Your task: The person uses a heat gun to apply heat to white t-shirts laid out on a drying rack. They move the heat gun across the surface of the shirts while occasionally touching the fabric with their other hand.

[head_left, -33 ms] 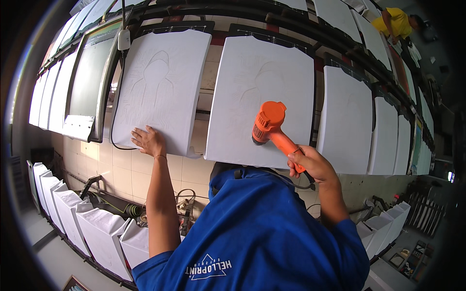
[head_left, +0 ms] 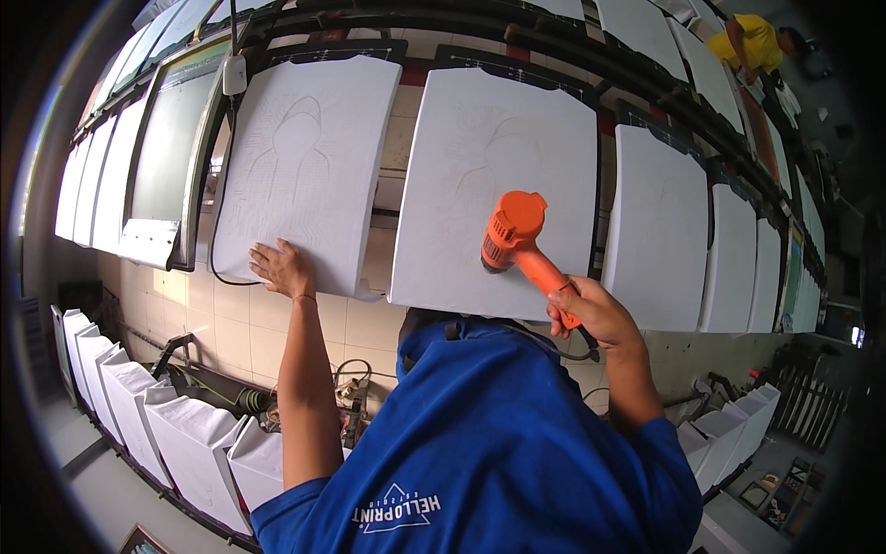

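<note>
My right hand [head_left: 591, 312] is wrapped round the handle of an orange heat gun [head_left: 519, 226]. Its dark nozzle points down at a white cloth-covered board [head_left: 434, 240] in front of me, over the lower middle. A faint hooded-figure outline shows on that cloth, partly behind the gun. On the neighbouring white board [head_left: 355, 185] to the left, a similar outline is plainer. My left hand [head_left: 284, 268] lies flat on this board's lower edge, fingers spread, holding nothing.
A framed screen [head_left: 171, 138] leans at the left beside a black cable [head_left: 218, 222]. More white boards [head_left: 657, 231] continue rightward along dark rails. Behind me runs another row of white boards [head_left: 189, 434]. A person in yellow [head_left: 759, 44] bends over at the far right.
The heat gun has tipped very slightly, its nozzle shifting a little to the right. My left hand stays where it was.
</note>
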### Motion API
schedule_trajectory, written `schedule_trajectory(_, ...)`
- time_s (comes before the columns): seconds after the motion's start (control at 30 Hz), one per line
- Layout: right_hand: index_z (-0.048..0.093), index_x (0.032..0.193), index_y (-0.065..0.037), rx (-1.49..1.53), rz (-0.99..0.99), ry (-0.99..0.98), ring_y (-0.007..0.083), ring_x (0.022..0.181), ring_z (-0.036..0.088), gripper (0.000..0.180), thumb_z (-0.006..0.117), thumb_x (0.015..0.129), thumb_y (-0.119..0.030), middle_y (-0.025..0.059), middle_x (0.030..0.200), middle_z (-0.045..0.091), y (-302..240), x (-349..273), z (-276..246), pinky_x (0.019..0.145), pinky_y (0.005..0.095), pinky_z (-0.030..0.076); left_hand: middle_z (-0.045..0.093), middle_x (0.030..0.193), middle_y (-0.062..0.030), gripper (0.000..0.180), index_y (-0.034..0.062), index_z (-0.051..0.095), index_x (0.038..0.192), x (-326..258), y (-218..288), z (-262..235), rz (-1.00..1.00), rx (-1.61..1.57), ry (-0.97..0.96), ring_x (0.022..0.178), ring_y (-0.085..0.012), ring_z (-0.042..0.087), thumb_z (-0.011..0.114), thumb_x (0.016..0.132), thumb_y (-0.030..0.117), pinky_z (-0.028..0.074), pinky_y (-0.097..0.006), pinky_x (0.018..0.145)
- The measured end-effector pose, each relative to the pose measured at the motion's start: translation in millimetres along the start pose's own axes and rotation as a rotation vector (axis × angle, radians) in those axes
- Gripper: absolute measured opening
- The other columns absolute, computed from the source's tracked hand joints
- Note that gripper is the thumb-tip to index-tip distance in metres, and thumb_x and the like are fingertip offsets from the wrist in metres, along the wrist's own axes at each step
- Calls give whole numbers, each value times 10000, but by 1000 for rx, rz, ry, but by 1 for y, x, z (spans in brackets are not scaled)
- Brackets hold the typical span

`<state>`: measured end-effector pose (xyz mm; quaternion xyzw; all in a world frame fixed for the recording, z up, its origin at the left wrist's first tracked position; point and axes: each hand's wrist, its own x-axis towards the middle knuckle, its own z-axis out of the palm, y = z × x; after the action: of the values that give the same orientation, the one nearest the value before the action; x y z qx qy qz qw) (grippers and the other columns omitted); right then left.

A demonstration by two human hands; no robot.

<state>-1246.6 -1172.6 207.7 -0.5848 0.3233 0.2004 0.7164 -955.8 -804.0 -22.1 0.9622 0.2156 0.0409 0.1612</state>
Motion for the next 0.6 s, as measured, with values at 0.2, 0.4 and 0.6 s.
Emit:
schedule_trajectory(0.2, 533, 967, 12, 35, -68, 13, 132, 621, 610, 312, 607, 921, -287, 55, 776, 573, 1, -2, 2, 535, 264, 492, 174, 1589, -107, 657, 62, 235, 1506, -4, 6, -8, -6, -6, -13, 1465, -321, 115, 318, 984, 452, 185, -610, 1097)
schedule_trajectory(0.4, 533, 966, 6, 7, -69, 64, 133, 618, 606, 307, 606, 917, -288, 49, 768, 566, 4, 4, -10, 527, 263, 483, 170, 1589, -102, 658, 62, 237, 1505, -4, 7, -7, -14, -18, -16, 1463, -321, 120, 320, 982, 452, 184, -612, 1096)
schedule_trajectory(0.6, 534, 989, 13, 61, -173, 118, 129, 624, 606, 334, 614, 914, -303, 55, 776, 580, 1, 15, -14, 530, 266, 484, 178, 1587, -98, 648, 71, 253, 1501, -3, 5, -4, -9, 12, -7, 1459, -329, 129, 321, 982, 453, 186, -613, 1096)
